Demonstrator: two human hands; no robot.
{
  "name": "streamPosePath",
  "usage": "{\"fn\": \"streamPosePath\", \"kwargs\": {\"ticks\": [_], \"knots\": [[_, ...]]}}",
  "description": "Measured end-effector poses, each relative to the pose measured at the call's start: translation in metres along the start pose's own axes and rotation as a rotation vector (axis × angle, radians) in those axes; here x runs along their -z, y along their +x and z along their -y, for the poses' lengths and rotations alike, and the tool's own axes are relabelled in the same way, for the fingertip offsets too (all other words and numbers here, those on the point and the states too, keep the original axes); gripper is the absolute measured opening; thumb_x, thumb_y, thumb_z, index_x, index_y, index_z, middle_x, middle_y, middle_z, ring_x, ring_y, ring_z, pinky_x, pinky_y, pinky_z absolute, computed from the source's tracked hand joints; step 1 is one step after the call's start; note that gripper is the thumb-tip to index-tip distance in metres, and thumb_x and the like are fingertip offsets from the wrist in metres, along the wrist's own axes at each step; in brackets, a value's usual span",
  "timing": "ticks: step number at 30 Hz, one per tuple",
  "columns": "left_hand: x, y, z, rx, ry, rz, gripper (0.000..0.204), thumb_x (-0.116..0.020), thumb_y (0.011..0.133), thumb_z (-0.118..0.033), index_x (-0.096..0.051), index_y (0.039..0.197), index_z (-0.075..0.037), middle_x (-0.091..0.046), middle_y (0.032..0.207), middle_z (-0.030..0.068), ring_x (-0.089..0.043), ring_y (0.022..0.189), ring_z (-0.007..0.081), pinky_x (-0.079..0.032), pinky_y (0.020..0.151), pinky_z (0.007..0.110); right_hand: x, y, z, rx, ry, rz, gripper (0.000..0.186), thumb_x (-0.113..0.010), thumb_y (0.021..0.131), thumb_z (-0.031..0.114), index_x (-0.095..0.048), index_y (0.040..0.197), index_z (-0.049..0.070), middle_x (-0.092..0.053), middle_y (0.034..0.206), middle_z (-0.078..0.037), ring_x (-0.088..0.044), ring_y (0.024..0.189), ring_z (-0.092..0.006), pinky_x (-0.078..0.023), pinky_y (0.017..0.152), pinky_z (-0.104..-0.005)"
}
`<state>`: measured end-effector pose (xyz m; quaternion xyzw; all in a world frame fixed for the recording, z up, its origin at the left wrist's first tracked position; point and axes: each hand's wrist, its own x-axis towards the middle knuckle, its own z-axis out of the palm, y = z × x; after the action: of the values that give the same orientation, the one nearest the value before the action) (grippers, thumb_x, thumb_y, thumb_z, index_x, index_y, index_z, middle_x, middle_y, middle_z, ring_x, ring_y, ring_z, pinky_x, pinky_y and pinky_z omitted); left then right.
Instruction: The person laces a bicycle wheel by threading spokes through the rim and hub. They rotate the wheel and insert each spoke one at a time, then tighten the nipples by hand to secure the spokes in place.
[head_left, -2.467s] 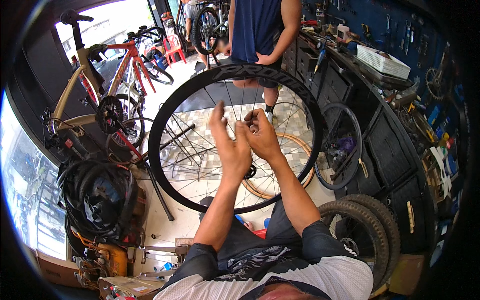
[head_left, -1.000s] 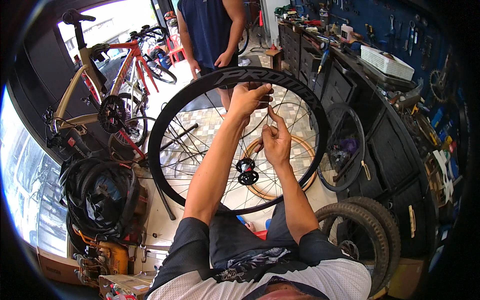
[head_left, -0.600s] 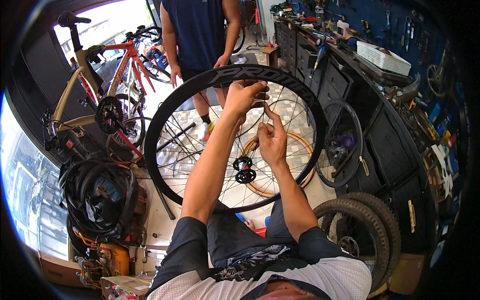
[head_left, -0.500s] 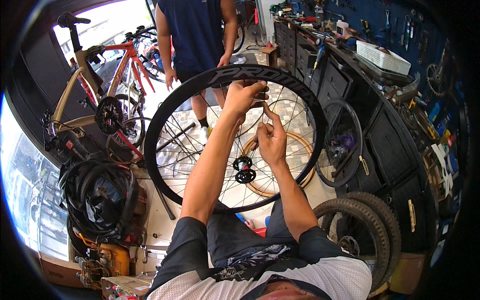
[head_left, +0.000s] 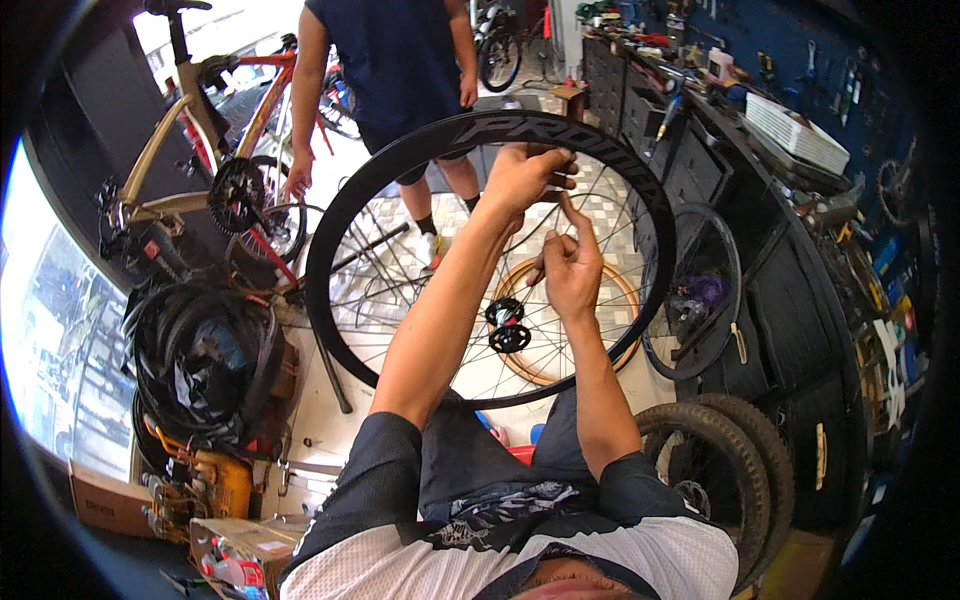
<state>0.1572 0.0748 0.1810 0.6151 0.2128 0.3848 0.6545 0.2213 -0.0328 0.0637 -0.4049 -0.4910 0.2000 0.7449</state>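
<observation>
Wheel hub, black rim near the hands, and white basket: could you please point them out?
Wheel hub (head_left: 508,326), head view: body between flanges.
Black rim (head_left: 319,255), head view: left side.
White basket (head_left: 786,138), head view: near side wall.

The wheel (head_left: 510,338) occupies the middle, the left hand (head_left: 527,180) just inside its far rim, the right hand (head_left: 575,275) nearer and to the right. Beyond the wheel, toward the left, stands another person (head_left: 395,70). A bicycle frame (head_left: 165,208) is far left, a tyre pile (head_left: 160,370) nearer. Two tyres (head_left: 765,440) stand near right; a basket (head_left: 797,133) sits on the far-right bench (head_left: 650,72).
</observation>
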Motion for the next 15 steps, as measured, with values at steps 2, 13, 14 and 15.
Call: {"fn": "streamPosePath", "kwargs": {"ticks": [2, 13, 14, 15], "knots": [[-0.0016, 0.0012, 0.0008, -0.008, -0.001, 0.007, 0.023, -0.072, 0.1, -0.018, -0.072, 0.113, 0.002, -0.078, 0.102, 0.0122, -0.076, 0.081, 0.0197, -0.06, 0.067, 0.029, -0.0002, 0.001, 0.0036, -0.003, -0.016, -0.007, 0.053, -0.051, 0.11, 0.006, -0.04, 0.161, 0.004, -0.063, 0.065, -0.006, -0.06, 0.05, -0.011, -0.054, 0.05, -0.0282], [-0.0007, 0.0054, -0.0029, 0.018, 0.081, 0.051, 0.033, -0.075, 0.097, -0.026, -0.076, 0.115, 0.002, -0.08, 0.108, 0.0121, -0.075, 0.084, 0.017, -0.062, 0.074, 0.03, -0.0055, 0.0033, 0.0053, -0.003, -0.019, -0.023, 0.052, -0.053, 0.111, 0.011, -0.041, 0.161, 0.005, -0.064, 0.067, -0.005, -0.061, 0.056, -0.0087, -0.051, 0.052, -0.0262], [-0.0004, 0.0055, -0.003, 0.026, 0.073, 0.057, 0.034, -0.075, 0.097, -0.027, -0.076, 0.115, 0.002, -0.08, 0.108, 0.0118, -0.075, 0.084, 0.0169, -0.062, 0.074, 0.03, -0.0051, 0.0039, 0.0061, -0.005, -0.026, -0.02, 0.052, -0.053, 0.111, 0.011, -0.041, 0.161, 0.005, -0.065, 0.067, -0.005, -0.061, 0.056, -0.0085, -0.052, 0.052, -0.0262], [-0.0006, 0.0057, -0.0028, 0.035, 0.065, 0.062, 0.035, -0.075, 0.097, -0.028, -0.077, 0.116, 0.002, -0.08, 0.108, 0.0115, -0.075, 0.084, 0.0167, -0.062, 0.074, 0.03, -0.0049, 0.0044, 0.006, -0.007, -0.033, -0.016, 0.052, -0.053, 0.111, 0.011, -0.041, 0.161, 0.005, -0.065, 0.068, -0.005, -0.061, 0.057, -0.0083, -0.052, 0.052, -0.0262]]}}
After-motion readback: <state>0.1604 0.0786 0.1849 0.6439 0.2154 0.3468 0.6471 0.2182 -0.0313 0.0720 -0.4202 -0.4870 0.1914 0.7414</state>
